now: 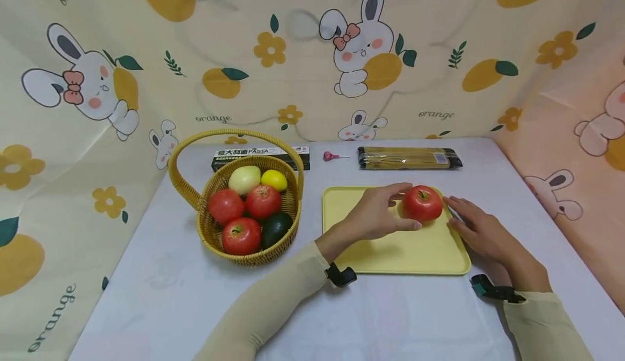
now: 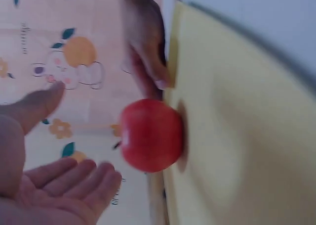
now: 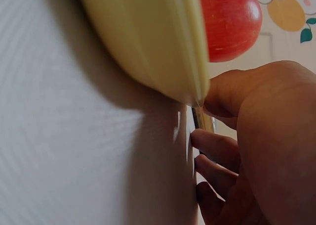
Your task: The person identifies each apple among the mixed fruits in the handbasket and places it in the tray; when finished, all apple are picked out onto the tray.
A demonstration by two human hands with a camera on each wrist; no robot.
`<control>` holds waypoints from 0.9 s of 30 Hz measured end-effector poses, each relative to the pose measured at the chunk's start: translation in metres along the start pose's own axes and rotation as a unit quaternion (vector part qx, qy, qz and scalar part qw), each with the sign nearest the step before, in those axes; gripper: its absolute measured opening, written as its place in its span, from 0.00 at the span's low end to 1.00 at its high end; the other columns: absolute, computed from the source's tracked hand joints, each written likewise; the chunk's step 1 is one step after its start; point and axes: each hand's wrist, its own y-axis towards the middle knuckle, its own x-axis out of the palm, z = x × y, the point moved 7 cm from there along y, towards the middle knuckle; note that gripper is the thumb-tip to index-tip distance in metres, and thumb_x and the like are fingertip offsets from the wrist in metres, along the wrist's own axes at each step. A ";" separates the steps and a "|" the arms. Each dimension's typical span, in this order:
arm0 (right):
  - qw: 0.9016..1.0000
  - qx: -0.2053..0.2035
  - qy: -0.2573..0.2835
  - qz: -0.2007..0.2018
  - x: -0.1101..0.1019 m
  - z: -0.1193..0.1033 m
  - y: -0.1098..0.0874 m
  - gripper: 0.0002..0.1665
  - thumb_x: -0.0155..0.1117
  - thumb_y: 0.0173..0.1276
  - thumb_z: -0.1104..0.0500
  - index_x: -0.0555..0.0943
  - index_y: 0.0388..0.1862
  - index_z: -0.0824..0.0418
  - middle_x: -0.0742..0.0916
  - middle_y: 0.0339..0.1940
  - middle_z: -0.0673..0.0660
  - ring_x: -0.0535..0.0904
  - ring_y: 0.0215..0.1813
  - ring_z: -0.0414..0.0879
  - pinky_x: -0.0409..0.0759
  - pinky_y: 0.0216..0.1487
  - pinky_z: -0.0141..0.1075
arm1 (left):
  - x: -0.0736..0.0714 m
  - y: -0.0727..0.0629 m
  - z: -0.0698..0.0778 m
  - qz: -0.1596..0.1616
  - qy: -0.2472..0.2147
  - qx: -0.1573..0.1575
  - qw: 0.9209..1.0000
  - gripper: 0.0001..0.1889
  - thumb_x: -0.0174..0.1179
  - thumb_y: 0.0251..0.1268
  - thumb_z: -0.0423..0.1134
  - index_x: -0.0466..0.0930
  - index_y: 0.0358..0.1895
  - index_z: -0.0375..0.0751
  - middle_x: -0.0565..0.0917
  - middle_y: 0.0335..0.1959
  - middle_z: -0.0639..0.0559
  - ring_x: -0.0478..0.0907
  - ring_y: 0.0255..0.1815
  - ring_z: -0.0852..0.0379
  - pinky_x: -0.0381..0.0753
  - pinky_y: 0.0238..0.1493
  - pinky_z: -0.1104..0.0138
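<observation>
A red apple [image 1: 422,204] with a short stem sits on a yellow tray [image 1: 390,258], towards its back right. My left hand [image 1: 376,211] is spread around the apple's left side, thumb in front and fingers behind. In the left wrist view a gap shows between the left hand [image 2: 64,185] and the apple [image 2: 152,135]. My right hand [image 1: 485,233] lies along the tray's right edge, fingers fairly straight. In the right wrist view its thumb [image 3: 229,91] touches the tray's rim [image 3: 197,52], while the other fingers rest low beside it.
A wicker basket [image 1: 249,260] with a tall handle stands left of the tray, holding several red fruits, a yellow lemon and a dark green avocado. Behind lie a black-and-white pasta box [image 1: 293,157], small pink-handled scissors [image 1: 332,156] and a packet of spaghetti [image 1: 405,158].
</observation>
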 end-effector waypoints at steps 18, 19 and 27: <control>1.000 -0.001 0.007 0.000 0.003 -0.003 0.003 0.44 0.53 0.89 0.43 0.52 0.92 0.58 0.59 0.87 0.79 0.50 0.86 0.82 0.58 0.72 0.85 | -0.127 -0.148 -0.025 -0.027 -0.121 0.016 0.992 0.33 0.78 0.67 0.34 0.79 0.76 0.43 0.85 0.72 0.51 0.83 0.73 0.55 0.81 0.75 0.61; 1.000 -0.001 0.009 0.000 0.003 -0.003 0.003 0.44 0.53 0.89 0.43 0.52 0.92 0.58 0.58 0.87 0.79 0.49 0.86 0.82 0.58 0.72 0.85 | -0.135 -0.156 -0.028 -0.021 -0.114 0.012 0.993 0.33 0.78 0.67 0.34 0.79 0.76 0.43 0.85 0.72 0.50 0.83 0.73 0.54 0.81 0.75 0.59; 1.000 0.000 0.014 0.002 0.003 -0.003 0.003 0.43 0.53 0.89 0.44 0.52 0.92 0.58 0.58 0.88 0.78 0.45 0.88 0.80 0.55 0.73 0.85 | -0.200 -0.207 -0.053 0.042 -0.035 -0.019 0.998 0.34 0.79 0.67 0.36 0.79 0.75 0.38 0.84 0.73 0.40 0.81 0.74 0.35 0.79 0.73 0.43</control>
